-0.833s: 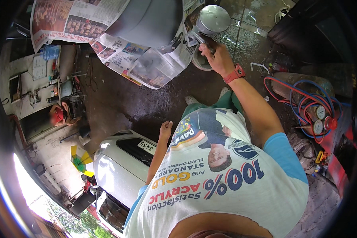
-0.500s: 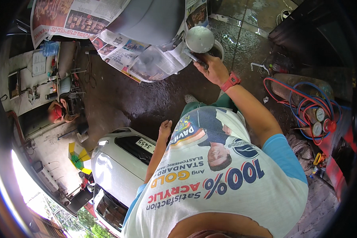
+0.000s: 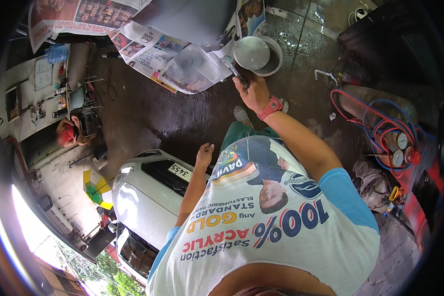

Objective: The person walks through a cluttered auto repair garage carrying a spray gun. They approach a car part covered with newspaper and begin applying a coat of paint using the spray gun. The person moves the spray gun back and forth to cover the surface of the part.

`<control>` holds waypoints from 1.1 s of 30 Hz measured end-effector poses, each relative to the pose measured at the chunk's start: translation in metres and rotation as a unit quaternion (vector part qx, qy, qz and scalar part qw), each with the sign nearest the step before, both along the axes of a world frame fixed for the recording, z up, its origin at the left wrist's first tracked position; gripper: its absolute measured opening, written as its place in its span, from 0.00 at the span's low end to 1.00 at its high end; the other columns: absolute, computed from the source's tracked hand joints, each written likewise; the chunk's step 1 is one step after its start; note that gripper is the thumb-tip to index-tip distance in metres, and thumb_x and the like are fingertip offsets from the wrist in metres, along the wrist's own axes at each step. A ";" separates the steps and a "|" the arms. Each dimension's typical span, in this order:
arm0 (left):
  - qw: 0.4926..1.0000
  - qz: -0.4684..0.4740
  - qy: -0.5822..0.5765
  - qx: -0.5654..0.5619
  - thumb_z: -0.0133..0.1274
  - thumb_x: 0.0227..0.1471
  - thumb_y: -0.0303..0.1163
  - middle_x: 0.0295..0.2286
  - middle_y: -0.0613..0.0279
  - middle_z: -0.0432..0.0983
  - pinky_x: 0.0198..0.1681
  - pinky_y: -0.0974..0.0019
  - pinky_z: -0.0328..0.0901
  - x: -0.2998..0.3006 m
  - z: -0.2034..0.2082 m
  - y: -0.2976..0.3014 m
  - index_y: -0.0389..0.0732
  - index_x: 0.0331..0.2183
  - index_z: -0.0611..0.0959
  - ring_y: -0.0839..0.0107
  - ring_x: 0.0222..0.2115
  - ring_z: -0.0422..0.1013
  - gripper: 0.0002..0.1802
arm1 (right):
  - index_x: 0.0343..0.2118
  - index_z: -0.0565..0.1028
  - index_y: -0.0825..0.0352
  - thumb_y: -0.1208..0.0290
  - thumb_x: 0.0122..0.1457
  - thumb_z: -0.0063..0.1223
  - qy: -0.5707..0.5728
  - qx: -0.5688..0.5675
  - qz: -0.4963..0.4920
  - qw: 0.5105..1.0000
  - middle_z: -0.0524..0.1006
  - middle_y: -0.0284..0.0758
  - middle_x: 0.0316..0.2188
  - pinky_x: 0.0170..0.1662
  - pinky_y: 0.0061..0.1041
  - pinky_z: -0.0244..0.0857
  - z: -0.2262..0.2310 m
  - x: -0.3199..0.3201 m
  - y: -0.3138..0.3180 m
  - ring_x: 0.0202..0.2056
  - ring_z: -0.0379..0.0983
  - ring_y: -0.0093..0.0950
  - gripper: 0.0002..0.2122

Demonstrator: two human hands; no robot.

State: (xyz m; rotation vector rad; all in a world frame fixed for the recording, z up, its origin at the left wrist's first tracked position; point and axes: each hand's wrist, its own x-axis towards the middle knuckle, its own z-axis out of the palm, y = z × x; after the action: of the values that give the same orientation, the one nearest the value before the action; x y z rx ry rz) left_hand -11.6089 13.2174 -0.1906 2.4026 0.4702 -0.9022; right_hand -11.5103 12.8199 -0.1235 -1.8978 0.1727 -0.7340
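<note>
My right hand (image 3: 254,92), with a red watch on its wrist, is wrapped round a spray gun (image 3: 230,64) with a round, pale grey cup (image 3: 252,53) on top. The gun's front points left, close to the newspaper (image 3: 195,69) that borders a smooth grey painted panel (image 3: 187,19). Its trigger is hidden by my fingers and the cup. My left hand (image 3: 204,154) hangs away from the panel, at my left side, its fingers curled with nothing visible in them.
On the wet floor behind the cup stands a pale bucket (image 3: 277,58). A gas cylinder (image 3: 375,103) with red and blue hoses and gauges (image 3: 399,148) lies to the right. A silver car (image 3: 143,197) is at left; another person (image 3: 73,133) sits farther left.
My right hand and the spray gun have moved slightly down in the picture, and more of the bucket shows. The view has shifted a little. My left hand stays low and curled.
</note>
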 end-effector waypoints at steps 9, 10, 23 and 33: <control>0.999 -0.038 -0.002 -0.017 0.61 0.58 0.48 0.46 0.47 0.81 0.53 0.63 0.69 0.042 -0.007 0.060 0.31 0.53 0.78 0.62 0.49 0.77 0.33 | 0.47 0.78 0.69 0.58 0.66 0.53 0.023 0.058 -0.012 0.998 0.81 0.51 0.34 0.37 0.45 0.73 0.016 0.026 0.066 0.34 0.78 0.53 0.18; 0.999 -0.041 -0.004 -0.021 0.61 0.58 0.48 0.46 0.47 0.81 0.53 0.63 0.70 0.049 -0.008 0.066 0.30 0.53 0.78 0.62 0.49 0.77 0.33 | 0.48 0.78 0.70 0.58 0.66 0.52 0.045 0.058 -0.007 0.997 0.81 0.51 0.35 0.38 0.45 0.73 0.011 0.026 0.067 0.35 0.78 0.53 0.18; 0.994 -0.087 0.016 -0.057 0.59 0.59 0.49 0.49 0.45 0.80 0.55 0.62 0.69 0.118 -0.042 0.132 0.31 0.55 0.77 0.59 0.50 0.76 0.34 | 0.40 0.78 0.67 0.56 0.71 0.43 0.159 0.108 -0.186 0.964 0.81 0.35 0.25 0.35 0.34 0.72 0.024 0.010 0.108 0.27 0.81 0.31 0.18; 0.994 -0.066 0.022 -0.089 0.61 0.58 0.48 0.48 0.45 0.80 0.55 0.62 0.68 0.124 -0.070 0.181 0.30 0.54 0.77 0.59 0.50 0.77 0.34 | 0.36 0.78 0.70 0.49 0.71 0.44 0.159 0.131 -0.134 0.969 0.81 0.35 0.25 0.33 0.32 0.70 0.040 0.048 0.157 0.26 0.79 0.28 0.24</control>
State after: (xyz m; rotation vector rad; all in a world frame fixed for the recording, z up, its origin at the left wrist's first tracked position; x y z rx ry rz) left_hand -11.4852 13.3979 -0.2606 2.2749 0.2371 -1.0104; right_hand -11.4628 12.9769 -0.0838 -1.7420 0.7060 -0.5468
